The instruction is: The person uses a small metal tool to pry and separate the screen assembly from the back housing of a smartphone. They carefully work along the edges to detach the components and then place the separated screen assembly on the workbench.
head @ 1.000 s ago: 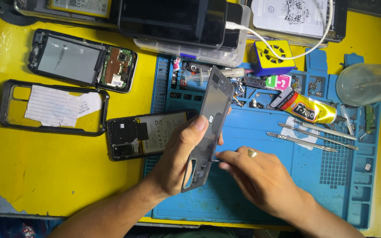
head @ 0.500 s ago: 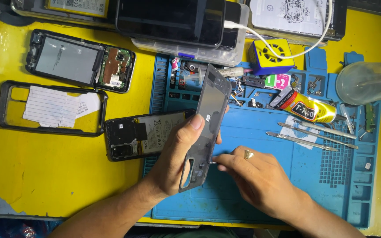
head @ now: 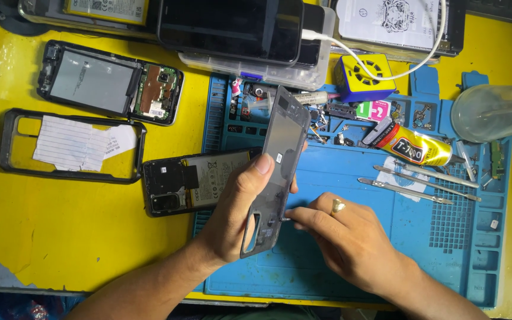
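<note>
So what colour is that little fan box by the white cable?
Yellow front grille on a blue-purple body: the small fan box, seen clearly in the head view.

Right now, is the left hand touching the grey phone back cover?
Touching. The head view shows the left hand wrapped around the grey phone back cover, its thumb pressed flat on the face.

both forearms were bare, with no sleeve reaching into view. the left hand [head: 232,219] wore nothing on its fingers or wrist. the right hand [head: 351,243] carried one gold-coloured ring [head: 338,207] with a raised top on a finger, on the ring's side nearest the left hand.
</note>
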